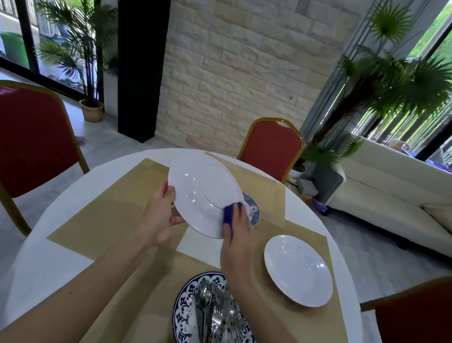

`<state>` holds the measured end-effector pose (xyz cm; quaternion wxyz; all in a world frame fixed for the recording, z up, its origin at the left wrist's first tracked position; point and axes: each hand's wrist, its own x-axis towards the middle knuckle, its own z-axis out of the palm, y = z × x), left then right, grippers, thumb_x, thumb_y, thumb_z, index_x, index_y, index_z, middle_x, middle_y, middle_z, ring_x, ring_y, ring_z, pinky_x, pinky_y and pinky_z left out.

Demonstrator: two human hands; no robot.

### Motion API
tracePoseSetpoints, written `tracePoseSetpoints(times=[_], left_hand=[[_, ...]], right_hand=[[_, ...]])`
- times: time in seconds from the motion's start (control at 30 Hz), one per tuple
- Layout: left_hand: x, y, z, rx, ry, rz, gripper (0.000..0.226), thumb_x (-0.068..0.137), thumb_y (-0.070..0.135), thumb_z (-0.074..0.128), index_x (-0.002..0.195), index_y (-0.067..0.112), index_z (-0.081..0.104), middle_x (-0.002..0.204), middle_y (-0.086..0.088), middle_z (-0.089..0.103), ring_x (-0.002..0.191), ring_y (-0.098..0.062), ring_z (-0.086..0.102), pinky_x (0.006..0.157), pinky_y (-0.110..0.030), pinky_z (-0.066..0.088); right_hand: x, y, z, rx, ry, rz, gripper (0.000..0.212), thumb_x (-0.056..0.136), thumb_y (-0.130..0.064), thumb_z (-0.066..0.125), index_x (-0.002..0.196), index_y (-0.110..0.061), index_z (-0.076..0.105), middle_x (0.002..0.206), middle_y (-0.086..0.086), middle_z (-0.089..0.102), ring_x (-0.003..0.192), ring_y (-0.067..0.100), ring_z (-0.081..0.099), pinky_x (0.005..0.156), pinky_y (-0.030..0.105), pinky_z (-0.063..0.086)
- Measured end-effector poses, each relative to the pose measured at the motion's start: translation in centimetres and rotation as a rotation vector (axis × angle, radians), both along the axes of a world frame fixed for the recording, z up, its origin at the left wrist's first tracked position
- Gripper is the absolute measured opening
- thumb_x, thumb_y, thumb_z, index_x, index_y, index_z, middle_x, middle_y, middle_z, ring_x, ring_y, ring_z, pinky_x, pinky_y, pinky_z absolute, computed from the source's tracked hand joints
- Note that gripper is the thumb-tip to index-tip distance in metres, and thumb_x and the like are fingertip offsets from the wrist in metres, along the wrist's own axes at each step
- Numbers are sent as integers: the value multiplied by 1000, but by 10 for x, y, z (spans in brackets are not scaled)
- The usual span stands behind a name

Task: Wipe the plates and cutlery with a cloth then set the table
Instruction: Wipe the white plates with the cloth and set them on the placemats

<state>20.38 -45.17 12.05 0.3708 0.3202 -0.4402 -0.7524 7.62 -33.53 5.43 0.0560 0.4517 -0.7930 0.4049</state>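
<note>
1. Fingers of the left hand [161, 215] curl round the left rim of a white plate [203, 194], holding it tilted above the table [56, 260].
2. The right hand [237, 227] grasps a blue cloth [230, 212] and presses it against the plate's lower right edge; the hand is blurred.
3. Behind the raised plate, a small blue patterned plate [254, 210] lies partly hidden on the table.
4. A second white plate [298, 270] sits flat on a tan mat [125, 190] to the right of the right hand.
5. Nearest the person, a blue-and-white dish [183, 304] holds a pile of cutlery [218, 313], with the right forearm passing over it.
6. Red chairs [272, 148] with gold frames ring the round table.
</note>
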Motion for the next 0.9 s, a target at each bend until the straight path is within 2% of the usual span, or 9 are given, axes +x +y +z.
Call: tracePoseSetpoints(times=[0.1,0.17,0.23,0.33,0.53,0.63,0.73,0.8,0.9], left_hand=[[-1,1,-3,-50,-96,-51,34,105,26,29,136,24,44,114,-1,66,86,-20,67,63,-34,57],[1,2,-5,-95,-167,-79,36,104,28,30,139,27,41,112,1,67,87,-18,67,64,-34,55],[1,4,-6,-129,-182,-96,35,104,28,32,138,28,42,99,9,70,80,-14,67,65,-34,55],[0,5,-6,-136,-169,-89,36,104,29,33,138,29,43,91,10,68,68,-11,64,60,-30,54],[7,1,-9,-111,-117,-11,35,104,27,34,137,31,41,94,10,66,63,-6,63,54,-27,54],[8,0,-14,-115,-135,-30,35,104,28,33,138,29,41,102,8,66,75,-12,64,60,-29,54],[5,2,-18,-138,-185,-84,40,104,30,33,144,27,36,108,7,67,84,-17,67,66,-33,55],[3,7,-12,-223,-222,-114,40,103,29,33,143,28,37,106,8,67,81,-15,66,64,-30,55],[2,16,0,-501,-348,-144,41,102,29,36,143,25,38,112,2,65,98,-20,63,81,-32,51]], right_hand=[[19,-12,-5,1,347,179,41,103,-25,38,144,-20,41,152,7,38,139,32,33,114,39,30],[20,-30,12,13,452,227,40,96,-17,49,136,-16,52,146,9,47,133,35,42,107,42,39],[14,-46,38,-31,407,196,37,96,-17,46,133,-17,55,142,9,51,132,32,44,111,37,32],[-8,-57,66,47,164,102,42,102,-23,40,143,-22,44,154,0,36,141,23,30,115,28,16],[-40,-37,30,186,34,-13,46,104,-26,32,149,-19,33,158,2,27,143,22,26,116,32,19],[-15,-22,7,145,139,43,51,99,-36,26,146,-19,40,154,1,35,142,25,29,117,32,17],[-8,-27,18,28,236,137,49,97,-32,33,141,-19,48,149,5,43,138,25,34,114,25,17],[-13,-32,42,-44,105,88,48,98,-31,33,143,-20,45,151,4,40,139,22,33,114,27,19],[-37,-36,77,-198,-533,-122,41,103,-33,34,141,-24,46,143,3,49,127,21,47,107,36,36]])
